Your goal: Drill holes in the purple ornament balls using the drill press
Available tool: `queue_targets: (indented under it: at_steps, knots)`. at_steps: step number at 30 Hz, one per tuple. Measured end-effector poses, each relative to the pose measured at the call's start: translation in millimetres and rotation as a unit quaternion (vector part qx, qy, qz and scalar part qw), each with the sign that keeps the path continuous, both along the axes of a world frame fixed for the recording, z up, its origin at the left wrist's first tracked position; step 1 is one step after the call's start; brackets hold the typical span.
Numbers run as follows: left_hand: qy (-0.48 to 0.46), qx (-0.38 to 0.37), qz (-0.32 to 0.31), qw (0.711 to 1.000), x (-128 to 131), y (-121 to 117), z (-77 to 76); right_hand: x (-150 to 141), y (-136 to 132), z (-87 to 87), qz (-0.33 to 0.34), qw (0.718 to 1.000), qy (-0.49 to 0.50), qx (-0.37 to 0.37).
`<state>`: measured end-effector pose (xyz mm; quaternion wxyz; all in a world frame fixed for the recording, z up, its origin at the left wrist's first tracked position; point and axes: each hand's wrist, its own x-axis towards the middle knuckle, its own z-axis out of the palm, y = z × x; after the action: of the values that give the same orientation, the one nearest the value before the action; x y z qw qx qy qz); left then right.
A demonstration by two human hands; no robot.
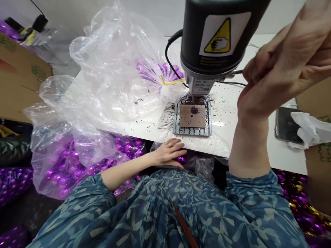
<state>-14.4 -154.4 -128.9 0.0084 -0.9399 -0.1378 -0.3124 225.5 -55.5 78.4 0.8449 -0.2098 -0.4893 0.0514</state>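
A white desk (281,158) carries a tall black and silver machine (217,41), near the middle of its front edge. Under the machine lies a flat brown square plate (186,120) with a small hole, on a grey ridged metal base (192,132), with dark crumbs about. The right hand (269,67) is up beside the machine, its grip seemingly curled round a thin dark rod (238,72), though the hand hides the rod's end. The left hand (168,154) is just off the desk's front edge, fingers and thumb apart, with a shiny purple ball (181,159) showing between them; I can't tell if they touch it. The step looks like getting hold of the ball. I think the next move calls for a snug pinch, with fingers well clear of the machine's tip.
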Motion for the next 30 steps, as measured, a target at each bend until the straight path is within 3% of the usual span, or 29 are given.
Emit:
queue_targets:
  at_steps: [1, 3, 5, 7, 9, 11, 13, 17, 23, 25, 27, 30]
  knots:
    - [-0.069, -0.003, 0.032, 0.997, -8, 18, 2.7, 0, 1, 0.7, -0.004, 1.000, 0.008, 0.003]
    - [-0.184, -0.026, 0.163, 0.969, -29, 68, 13.2, -1, 2, 2.0, -0.004, 1.000, 0.019, 0.012]
    - [-0.174, -0.093, 0.353, 0.914, -52, 129, 27.8, -2, 1, 3.0, -0.001, 1.000, 0.021, 0.006]
    - [-0.121, -0.171, 0.462, 0.862, -72, 189, 41.6, -3, -4, 4.0, -0.007, 1.000, 0.014, -0.013]
    - [-0.079, -0.225, 0.490, 0.838, -84, 239, 50.9, -4, -10, 5.2, -0.030, 0.998, 0.012, -0.053]
    - [-0.062, -0.243, 0.475, 0.844, -86, 274, 55.0, -5, -14, 6.2, -0.054, 0.993, 0.022, -0.101]
    - [-0.059, -0.244, 0.453, 0.855, -80, 296, 55.0, -5, -14, 6.1, -0.048, 0.995, 0.023, -0.090]
    - [-0.067, -0.256, 0.436, 0.860, -65, 317, 49.2, -3, -5, 2.2, -0.013, 1.000, 0.016, 0.019]
    - [-0.158, -0.290, 0.428, 0.841, -64, 310, 45.1, -2, -4, -0.1, -0.022, 1.000, 0.002, 0.013]
    - [-0.228, -0.339, 0.431, 0.804, -67, 298, 50.2, -3, -6, 0.3, -0.026, 1.000, 0.004, 0.008]
    - [-0.319, -0.422, 0.411, 0.743, -71, 280, 59.6, -4, -8, 0.7, -0.029, 1.000, 0.003, -0.003]
    - [-0.425, -0.558, 0.308, 0.642, -75, 246, 78.1, -4, -10, 1.0, -0.031, 0.999, -0.017, -0.014]
